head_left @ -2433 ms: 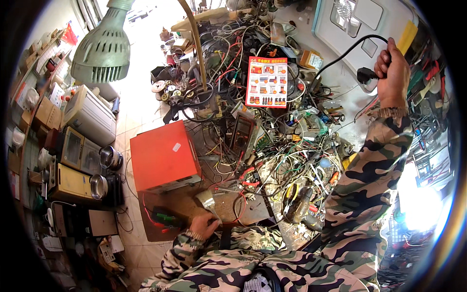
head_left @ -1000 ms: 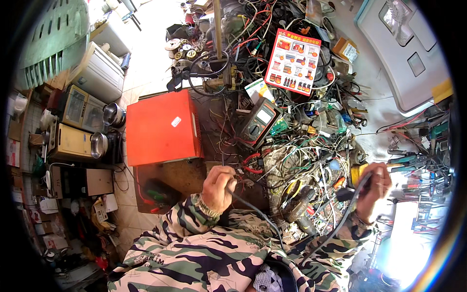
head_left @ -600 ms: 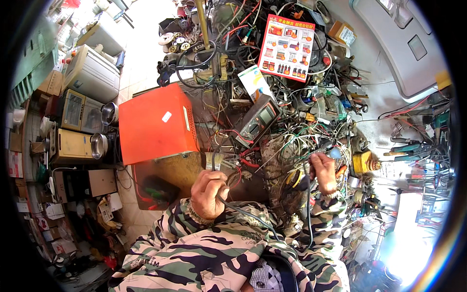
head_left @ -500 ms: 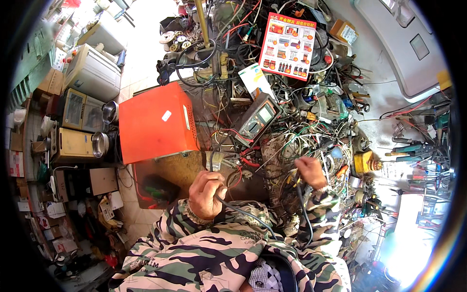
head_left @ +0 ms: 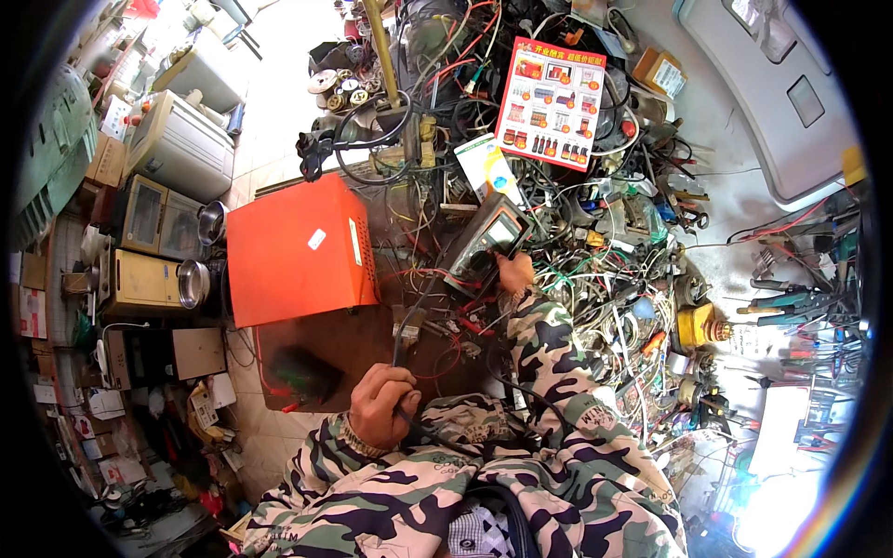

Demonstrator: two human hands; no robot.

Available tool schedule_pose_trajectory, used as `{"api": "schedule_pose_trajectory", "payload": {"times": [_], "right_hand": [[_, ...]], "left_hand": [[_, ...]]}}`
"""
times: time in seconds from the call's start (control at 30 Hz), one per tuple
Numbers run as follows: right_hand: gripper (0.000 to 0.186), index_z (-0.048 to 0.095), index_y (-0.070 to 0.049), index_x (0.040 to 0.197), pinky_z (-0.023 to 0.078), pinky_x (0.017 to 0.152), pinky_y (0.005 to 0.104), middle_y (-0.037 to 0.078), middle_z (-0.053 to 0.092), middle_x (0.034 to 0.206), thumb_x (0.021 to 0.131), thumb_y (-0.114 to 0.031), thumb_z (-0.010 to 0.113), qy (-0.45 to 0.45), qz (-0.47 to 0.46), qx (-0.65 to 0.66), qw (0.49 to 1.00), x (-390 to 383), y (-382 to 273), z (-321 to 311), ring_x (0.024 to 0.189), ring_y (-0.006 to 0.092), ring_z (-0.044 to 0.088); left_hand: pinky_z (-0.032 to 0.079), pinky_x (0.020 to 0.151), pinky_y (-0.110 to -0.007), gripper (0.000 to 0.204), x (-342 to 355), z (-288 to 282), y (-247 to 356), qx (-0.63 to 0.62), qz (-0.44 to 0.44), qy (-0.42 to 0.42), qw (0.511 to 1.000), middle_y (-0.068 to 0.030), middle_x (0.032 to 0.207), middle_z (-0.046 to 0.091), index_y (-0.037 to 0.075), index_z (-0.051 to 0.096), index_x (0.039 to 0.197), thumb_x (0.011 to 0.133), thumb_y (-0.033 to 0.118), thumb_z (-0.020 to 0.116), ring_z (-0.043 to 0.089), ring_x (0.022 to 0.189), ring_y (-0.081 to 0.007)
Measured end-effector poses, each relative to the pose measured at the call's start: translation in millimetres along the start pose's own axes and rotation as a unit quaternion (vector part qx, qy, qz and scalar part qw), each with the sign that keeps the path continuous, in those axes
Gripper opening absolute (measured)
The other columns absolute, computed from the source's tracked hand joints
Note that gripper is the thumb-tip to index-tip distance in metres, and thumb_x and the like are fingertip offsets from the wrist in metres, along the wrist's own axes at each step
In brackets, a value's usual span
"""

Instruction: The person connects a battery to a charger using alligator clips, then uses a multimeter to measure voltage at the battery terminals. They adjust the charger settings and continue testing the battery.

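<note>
My left hand (head_left: 379, 407), near the front edge of the bench, is closed around a black cable (head_left: 401, 346). The cable rises out of the fist toward the bench and trails below it across my lap. My right hand (head_left: 516, 272) reaches forward to a dark multimeter (head_left: 484, 244) with a grey screen, its curled fingers at the dial area on the meter's lower right; the fingertips are partly hidden. Red and black leads lie below the meter. To the left stands a large orange-red metal case (head_left: 296, 246).
A tangle of wires (head_left: 609, 288) and parts covers the right of the bench. On it lie a red-and-white flyer (head_left: 551, 102) and a white-yellow box (head_left: 488, 167). Pliers (head_left: 781, 284) and other tools sit at far right. Appliances and steel bowls (head_left: 193, 284) stand at left.
My right hand has moved forward and left from over the wires to the multimeter. My left hand has dropped slightly toward me with the cable still in it.
</note>
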State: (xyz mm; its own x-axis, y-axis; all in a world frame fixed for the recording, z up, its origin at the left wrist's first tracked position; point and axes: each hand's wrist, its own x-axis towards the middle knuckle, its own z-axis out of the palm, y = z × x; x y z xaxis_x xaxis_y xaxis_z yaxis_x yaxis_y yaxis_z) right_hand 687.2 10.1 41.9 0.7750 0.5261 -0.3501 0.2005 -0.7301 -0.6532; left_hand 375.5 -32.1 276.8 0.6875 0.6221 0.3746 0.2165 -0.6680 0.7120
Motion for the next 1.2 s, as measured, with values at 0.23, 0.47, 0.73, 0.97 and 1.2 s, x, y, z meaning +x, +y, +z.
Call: {"api": "schedule_pose_trajectory", "payload": {"times": [0.23, 0.47, 0.73, 0.97, 1.2], "right_hand": [[0.027, 0.068, 0.009, 0.097, 0.055, 0.049, 0.0353, 0.013, 0.07, 0.079, 0.09, -0.017, 0.067, -0.076, -0.046, 0.214, 0.973, -16, 21, -33, 0.068, 0.02, 0.067], [0.026, 0.069, 0.005, 0.091, 0.051, 0.065, 0.0414, 0.022, 0.069, 0.075, 0.082, -0.019, 0.064, -0.024, -0.093, -0.001, 0.995, -108, 12, -201, 0.066, 0.0309, 0.067], [0.023, 0.071, 0.005, 0.094, 0.047, 0.058, 0.0304, 0.009, 0.067, 0.071, 0.086, -0.015, 0.063, 0.037, 0.017, 0.084, 0.996, -150, 88, -242, 0.063, 0.0132, 0.059], [0.025, 0.07, 0.006, 0.09, 0.049, 0.059, 0.0354, 0.013, 0.068, 0.071, 0.09, -0.019, 0.065, 0.033, 0.042, 0.22, 0.974, -145, 64, -209, 0.062, 0.0185, 0.063], [0.039, 0.067, 0.007, 0.081, 0.055, 0.073, 0.0504, 0.03, 0.066, 0.076, 0.083, -0.033, 0.071, -0.026, -0.081, 0.063, 0.994, -100, -14, -91, 0.077, 0.0438, 0.069]], "left_hand": [[0.051, 0.067, -0.041, 0.013, 4, 2, -11, 0.021, -0.05, -0.044, 0.998, -0.0172, 0.09, 0.064, -0.002, 0.059, 0.087, 0.086, 0.006, 0.069, 0.062, 0.078, -0.0333], [0.051, 0.073, -0.045, 0.015, -10, 22, -34, 0.017, -0.151, -0.26, 0.953, -0.0174, 0.091, 0.062, 0.002, 0.061, 0.09, 0.085, 0.013, 0.07, 0.061, 0.086, -0.0392], [0.052, 0.076, -0.046, 0.018, -15, 49, -57, -0.043, -0.104, -0.344, 0.932, -0.0168, 0.092, 0.062, 0.003, 0.063, 0.092, 0.076, 0.009, 0.068, 0.061, 0.089, -0.0391], [0.054, 0.082, -0.041, 0.022, -16, 55, -56, -0.095, -0.078, -0.428, 0.895, -0.0141, 0.098, 0.065, 0.005, 0.066, 0.099, 0.077, 0.009, 0.071, 0.064, 0.094, -0.0347], [0.053, 0.08, -0.042, 0.023, -8, 67, -33, -0.136, 0.006, -0.431, 0.892, -0.0141, 0.097, 0.064, 0.002, 0.064, 0.096, 0.076, 0.011, 0.074, 0.063, 0.091, -0.0352]]}}
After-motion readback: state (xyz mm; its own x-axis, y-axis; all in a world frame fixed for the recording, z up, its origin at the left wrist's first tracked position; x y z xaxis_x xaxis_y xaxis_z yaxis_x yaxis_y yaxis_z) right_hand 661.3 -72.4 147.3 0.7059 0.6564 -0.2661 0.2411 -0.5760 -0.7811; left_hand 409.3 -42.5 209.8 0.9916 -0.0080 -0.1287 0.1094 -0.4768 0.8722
